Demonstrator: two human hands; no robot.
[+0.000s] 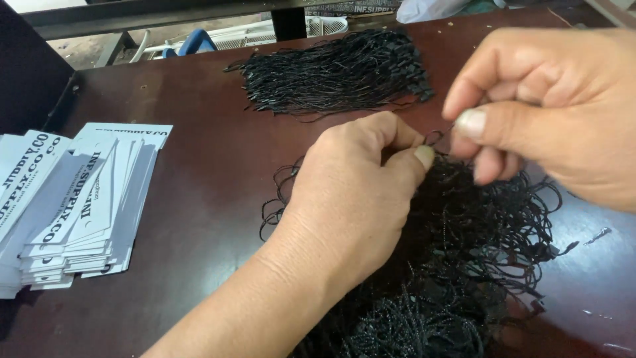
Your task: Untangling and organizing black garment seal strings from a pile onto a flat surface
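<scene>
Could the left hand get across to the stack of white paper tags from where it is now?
Probably yes. The left hand is pinching a black string loop together with the right hand, but only bare tabletop lies between it and the white tags. It would likely have to drop the loop first.

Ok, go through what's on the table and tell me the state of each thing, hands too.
left hand: closed, pinching a black string loop
right hand: closed, pinching the same loop
string loop: held between both hands
near string pile: loose, tangled
far string bundle: laid straight, untouched
white tags: stacked, fanned out
</scene>
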